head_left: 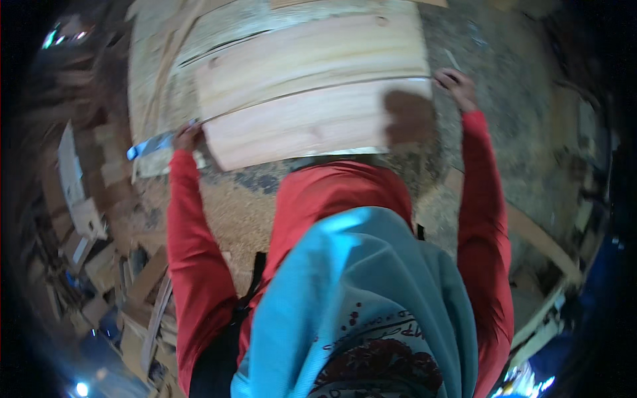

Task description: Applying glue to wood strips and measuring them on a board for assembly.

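Two pale wooden boards lie side by side in front of me, the far board (pixel 318 56) and the near board (pixel 298 126). A thin dark line runs between them from end to end. At its left end my left hand (pixel 188 136) is closed by the near board's corner; what it pinches is too small to make out. My right hand (pixel 458 87) is closed at the right end of the line, just off the boards' edge, with its fingers curled. Whatever it holds is hidden. A dark shadow falls on the near board's right part.
Beneath the boards is a larger pale wood sheet (pixel 149 79). A blue object (pixel 151 145) lies beside my left hand. Wood offcuts (pixel 142 292) are heaped at the lower left, and sawdust (pixel 232 205) covers the ground near me. A long wood strip (pixel 544 242) lies at the right.
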Tool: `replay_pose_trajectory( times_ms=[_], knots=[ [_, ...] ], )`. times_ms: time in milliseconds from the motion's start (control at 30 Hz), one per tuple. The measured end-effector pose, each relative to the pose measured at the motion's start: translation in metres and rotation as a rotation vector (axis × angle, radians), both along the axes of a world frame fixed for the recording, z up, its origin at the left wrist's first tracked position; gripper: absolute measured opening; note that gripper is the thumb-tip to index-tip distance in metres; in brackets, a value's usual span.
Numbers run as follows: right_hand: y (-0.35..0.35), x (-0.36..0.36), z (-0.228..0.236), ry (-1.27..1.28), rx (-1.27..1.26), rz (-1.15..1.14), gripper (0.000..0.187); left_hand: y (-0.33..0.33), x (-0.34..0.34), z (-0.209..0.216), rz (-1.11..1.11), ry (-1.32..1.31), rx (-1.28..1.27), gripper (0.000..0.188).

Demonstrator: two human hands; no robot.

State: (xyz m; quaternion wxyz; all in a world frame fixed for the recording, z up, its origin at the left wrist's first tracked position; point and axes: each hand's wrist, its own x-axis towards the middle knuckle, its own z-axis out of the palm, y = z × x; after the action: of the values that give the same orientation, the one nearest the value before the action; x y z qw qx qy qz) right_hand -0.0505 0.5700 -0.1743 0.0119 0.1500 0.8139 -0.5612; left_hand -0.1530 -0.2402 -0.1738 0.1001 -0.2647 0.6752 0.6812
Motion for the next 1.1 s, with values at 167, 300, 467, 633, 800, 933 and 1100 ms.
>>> replay_pose_trajectory(
  times_ms=[167,300,467,633,800,933,1100],
  knots=[
    [-0.032,0.004,0.032,-0.011,-0.010,-0.038,0.018,-0.013,-0.004,0.000,-0.019,-0.075,-0.075,0.030],
    [-0.039,-0.010,0.036,-0.132,-0.162,0.004,0.015,-0.059,-0.005,-0.010,-0.126,-0.074,-0.038,0.025],
    [-0.042,-0.001,0.033,-0.142,-0.216,-0.033,0.020,-0.056,-0.013,0.004,-0.202,-0.111,0.013,0.017],
    [-0.034,0.016,0.024,-0.130,-0.478,-0.166,0.024,-0.017,-0.013,0.007,-0.078,-0.121,-0.107,0.015],
    [-0.040,0.019,0.015,-0.103,-0.568,-0.250,0.024,-0.012,-0.010,0.009,-0.064,-0.107,-0.109,0.017],
    [-0.052,0.021,0.023,-0.094,-0.653,-0.305,0.024,-0.021,-0.010,0.010,-0.113,-0.120,-0.123,0.018],
    [-0.053,0.020,0.018,-0.072,-0.626,-0.310,0.025,-0.014,-0.010,0.009,-0.082,-0.118,-0.110,0.018]
  ],
)
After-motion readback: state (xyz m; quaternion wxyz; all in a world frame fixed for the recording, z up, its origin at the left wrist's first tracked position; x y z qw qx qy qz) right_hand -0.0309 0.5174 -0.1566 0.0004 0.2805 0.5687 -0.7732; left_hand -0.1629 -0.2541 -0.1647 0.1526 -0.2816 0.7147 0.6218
